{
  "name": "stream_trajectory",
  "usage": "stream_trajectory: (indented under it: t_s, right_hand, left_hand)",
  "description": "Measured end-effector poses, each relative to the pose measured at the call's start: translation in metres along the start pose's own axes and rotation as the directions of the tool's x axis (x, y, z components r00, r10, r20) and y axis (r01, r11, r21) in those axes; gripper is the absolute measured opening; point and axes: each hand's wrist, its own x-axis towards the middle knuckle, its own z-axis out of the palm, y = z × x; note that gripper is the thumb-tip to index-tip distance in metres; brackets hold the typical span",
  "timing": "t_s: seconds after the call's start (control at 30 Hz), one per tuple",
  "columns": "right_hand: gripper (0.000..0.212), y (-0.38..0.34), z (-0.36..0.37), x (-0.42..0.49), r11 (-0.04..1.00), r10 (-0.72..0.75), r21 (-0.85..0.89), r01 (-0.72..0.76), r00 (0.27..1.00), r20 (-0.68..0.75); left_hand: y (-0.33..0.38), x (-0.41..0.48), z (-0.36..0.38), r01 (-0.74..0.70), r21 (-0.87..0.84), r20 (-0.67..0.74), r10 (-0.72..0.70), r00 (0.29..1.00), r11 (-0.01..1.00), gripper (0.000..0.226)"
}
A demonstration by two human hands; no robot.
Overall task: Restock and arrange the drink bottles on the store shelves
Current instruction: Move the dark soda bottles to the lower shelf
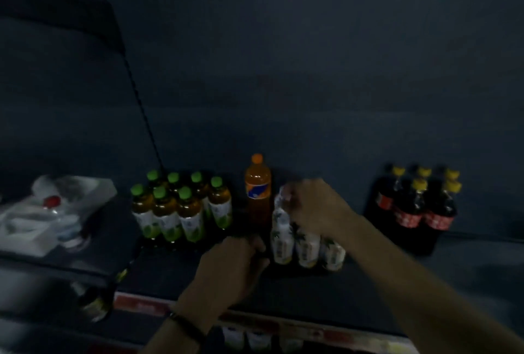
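Note:
A cluster of white-labelled bottles (pixel 307 250) stands on the dark shelf (pixel 326 294), right of centre. My right hand (pixel 314 206) reaches over them and is closed around the top of the rear-left white bottle (pixel 280 206). My left hand (pixel 235 265) rests on the shelf just left of the cluster, fingers curled; the dim light hides whether it holds anything. An orange soda bottle (pixel 257 189) stands upright behind, between the white bottles and several green-capped tea bottles (pixel 181 209).
Several dark cola bottles with yellow caps (pixel 419 209) stand at the right. A neighbouring shelf at the left holds plastic-wrapped items (pixel 54 211) with a red cap. A red price strip (pixel 283 325) runs along the shelf's front edge, with more bottles below.

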Motion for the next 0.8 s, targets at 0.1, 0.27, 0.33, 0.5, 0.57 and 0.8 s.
stream_trajectory:
  t_s: [0.1, 0.27, 0.33, 0.5, 0.57, 0.8]
  right_hand:
    - [0.014, -0.024, -0.002, 0.077, 0.999, 0.008, -0.051, -0.009, 1.0, -0.027]
    - [0.059, -0.047, 0.004, 0.143, 0.994, 0.048, -0.095, -0.047, 0.999, 0.005]
    - [0.052, -0.048, 0.011, 0.156, 0.984, 0.039, -0.177, -0.031, 0.998, 0.039]
    - [0.048, -0.049, 0.024, 0.162, 0.984, 0.013, -0.176, -0.003, 0.998, 0.057]
    - [0.042, -0.046, 0.025, 0.156, 0.993, -0.008, -0.116, 0.01, 1.0, 0.024]
    - [0.039, -0.061, -0.024, 0.118, 0.973, -0.012, 0.222, 0.062, 0.975, -0.221]
  left_hand:
    - [-0.021, 0.019, -0.012, 0.013, -0.03, -0.063, -0.015, 0.998, 0.999, 0.03]
    - [-0.045, 0.041, -0.019, -0.012, -0.089, -0.105, 0.002, 0.994, 0.996, 0.031]
    - [-0.054, 0.046, -0.018, -0.018, -0.108, -0.102, 0.007, 0.995, 0.994, 0.031]
    - [-0.076, 0.057, -0.011, 0.007, -0.194, -0.093, -0.026, 0.995, 0.981, 0.033]
    - [-0.084, 0.062, -0.007, 0.004, -0.219, -0.098, -0.026, 0.995, 0.976, 0.039]
    - [-0.081, 0.09, -0.012, 0.008, -0.467, -0.128, -0.077, 0.989, 0.884, 0.088]
